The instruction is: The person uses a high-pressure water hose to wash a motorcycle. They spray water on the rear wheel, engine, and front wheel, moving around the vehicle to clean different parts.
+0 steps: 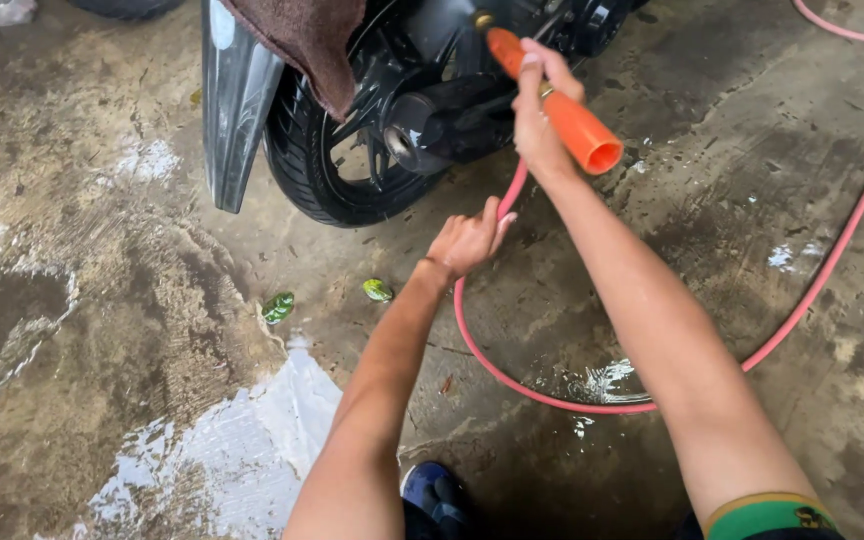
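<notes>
A: Entry. Right hand is closed round the orange nozzle, tip aimed at the hub of the rear wheel. Left hand is wrapped on the pink hose just below the nozzle, fingers curled.

B: Hose run?

A: Drops from the nozzle, loops on the floor in front of the person, then trails off right and up. A shoe sits just inside the loop.

B: Risks?

A: Three, by my reading. One: the loop lies near the foot, so a step back could snag it and jerk the nozzle off aim. Two: the floor is wet and foamy at lower left, with leaves on it; slipping looks likely there. Three: the spray points close to the exhaust mouth, so water could get in if the tip drifts.

B: Anything else?

A: A brown cloth hangs over the fender, touching the tyre; splash may soak it or knock it down.
</notes>
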